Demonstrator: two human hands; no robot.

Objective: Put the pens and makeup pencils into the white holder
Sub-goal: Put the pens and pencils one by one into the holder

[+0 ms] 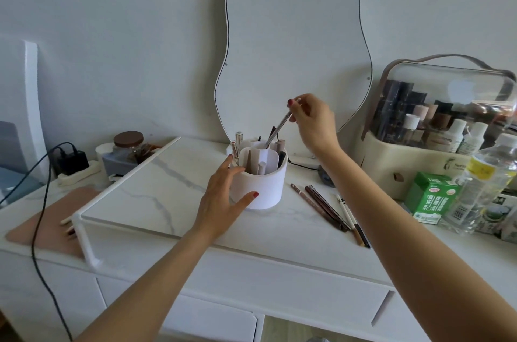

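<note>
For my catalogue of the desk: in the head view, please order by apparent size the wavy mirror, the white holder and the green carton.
1. Wavy frameless wall mirror
2. White round plastic holder
3. Green paper carton; close to the holder, so unsure.

Standing on the raised shelf (156, 188) atop the dresser (279, 266): divided holder (258, 188), before the mirror (296, 45). Lying right of it: loose pencils (330, 207). Farther right: carton (429, 197), water bottle (484, 185), cosmetics case (436, 129) behind them. Left, behind the shelf: jar (129, 146), power strip (77, 172).

Green carton (430, 200): Chinese characters, illegible. Cream organizer (419, 165): partial "Ser".
</note>
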